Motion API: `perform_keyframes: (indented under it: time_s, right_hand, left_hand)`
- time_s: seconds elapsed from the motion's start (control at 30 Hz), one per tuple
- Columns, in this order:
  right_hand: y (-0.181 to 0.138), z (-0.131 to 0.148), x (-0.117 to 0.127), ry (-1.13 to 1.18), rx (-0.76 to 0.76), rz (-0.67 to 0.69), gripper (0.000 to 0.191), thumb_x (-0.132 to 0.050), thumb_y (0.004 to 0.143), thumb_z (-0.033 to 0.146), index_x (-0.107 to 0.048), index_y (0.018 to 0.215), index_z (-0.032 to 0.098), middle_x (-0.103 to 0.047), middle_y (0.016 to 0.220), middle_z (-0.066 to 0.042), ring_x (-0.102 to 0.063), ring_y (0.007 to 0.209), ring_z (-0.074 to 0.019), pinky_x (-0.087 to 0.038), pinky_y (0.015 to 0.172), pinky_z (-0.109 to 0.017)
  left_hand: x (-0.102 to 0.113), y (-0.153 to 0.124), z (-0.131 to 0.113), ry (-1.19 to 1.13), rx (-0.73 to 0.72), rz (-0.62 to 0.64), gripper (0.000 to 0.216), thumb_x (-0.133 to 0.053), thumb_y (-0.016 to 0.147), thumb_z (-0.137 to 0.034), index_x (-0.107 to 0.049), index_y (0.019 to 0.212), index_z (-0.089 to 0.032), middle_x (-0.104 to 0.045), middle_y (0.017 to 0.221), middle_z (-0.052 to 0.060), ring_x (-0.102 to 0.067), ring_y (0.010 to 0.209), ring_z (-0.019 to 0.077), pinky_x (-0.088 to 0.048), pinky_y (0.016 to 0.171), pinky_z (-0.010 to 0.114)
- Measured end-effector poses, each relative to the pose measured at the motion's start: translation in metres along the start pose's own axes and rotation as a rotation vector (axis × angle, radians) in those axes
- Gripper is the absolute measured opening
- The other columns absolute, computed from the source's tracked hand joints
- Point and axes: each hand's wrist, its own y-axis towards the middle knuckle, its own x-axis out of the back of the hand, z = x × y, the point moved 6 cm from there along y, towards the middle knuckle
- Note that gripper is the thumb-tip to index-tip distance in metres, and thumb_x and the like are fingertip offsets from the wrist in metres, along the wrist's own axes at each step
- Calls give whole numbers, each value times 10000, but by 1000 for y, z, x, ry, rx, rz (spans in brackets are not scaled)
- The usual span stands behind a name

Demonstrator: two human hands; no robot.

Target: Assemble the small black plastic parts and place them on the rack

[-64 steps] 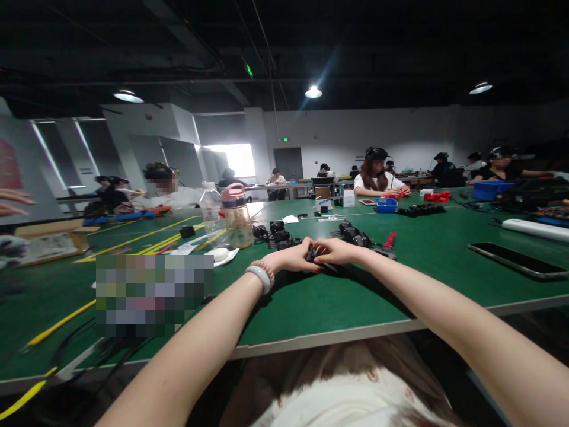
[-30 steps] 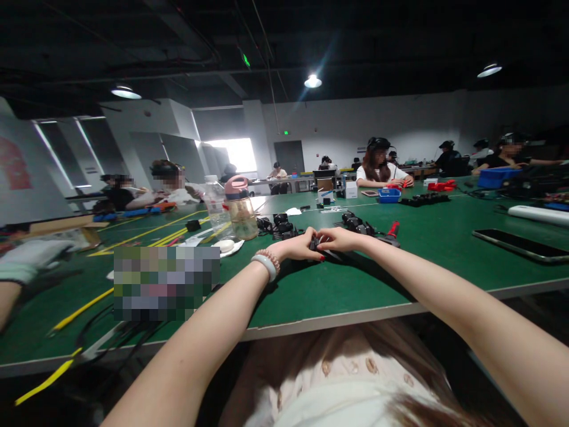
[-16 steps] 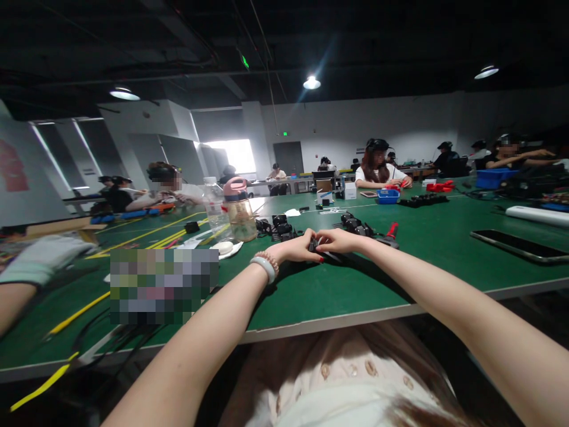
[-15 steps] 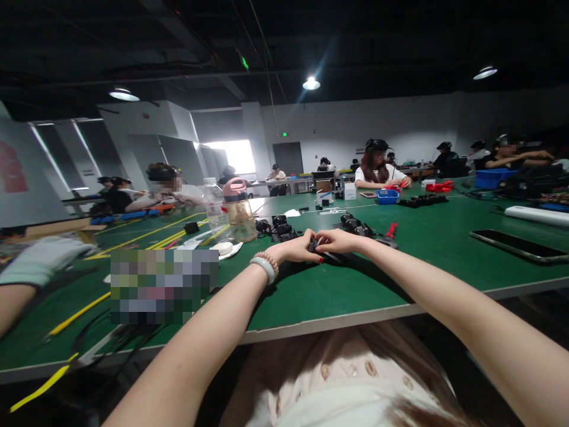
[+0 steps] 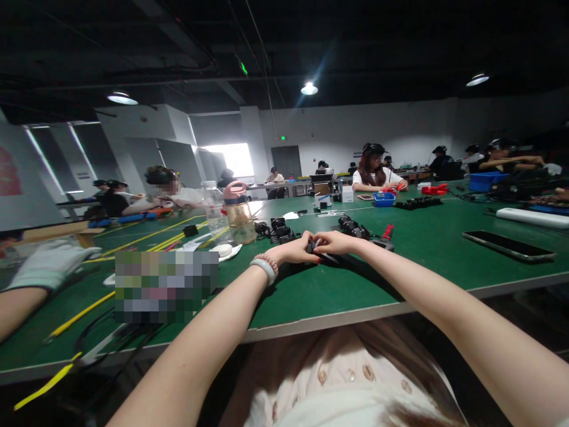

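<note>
My left hand (image 5: 297, 248), with bracelets at the wrist, and my right hand (image 5: 334, 242) meet over the near part of the green table (image 5: 284, 305). Between their closed fingers is a small black part (image 5: 311, 246), mostly covered, so its exact kind does not show. Just beyond my left hand lies a group of black parts (image 5: 279, 228). Another row of black parts (image 5: 351, 226) sits behind my right hand. To the right of that hand rests a red-handled tool (image 5: 387, 234), partly hidden by my forearm.
A tan bottle with a pink lid (image 5: 240, 213) and a clear bottle (image 5: 214, 210) stand left of centre. A phone (image 5: 509, 245) lies at right. A co-worker's gloved hand (image 5: 48, 261) is at far left. A blue bin (image 5: 384, 199) stands across the table.
The view shifts slightly. My hands stay together on the small black part with only slight finger movement. The co-worker's gloved hand at left moves a little right.
</note>
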Motion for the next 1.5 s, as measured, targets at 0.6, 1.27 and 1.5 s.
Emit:
perform_keyframes:
  time_s: [0.6,1.27,1.5]
  right_hand:
    - [2,-1,-1,-3,57,39,409,-634,607,285,-495,977,177,-600,848,-17,-561,754,-141,-413,652,-240]
    - [2,0,0,-3,103,53,394,-606,642,274,-492,1005,171,-610,880,-34,-563,784,-147,-414,690,-252]
    - [2,-2,-1,-14,78,49,395,-619,622,286,-486,978,178,-607,867,-27,-566,763,-148,-419,657,-245]
  left_hand:
    - [0,4,6,-6,5,-4,689,-544,537,-588,-319,1028,-160,-504,971,69,-514,852,202,-382,660,251]
    - [0,4,4,0,40,11,671,-541,534,-593,-320,1000,-163,-518,958,64,-516,827,198,-379,659,253]
    - [0,3,1,-13,17,13,655,-541,542,-584,-327,992,-160,-516,939,63,-516,819,197,-378,645,249]
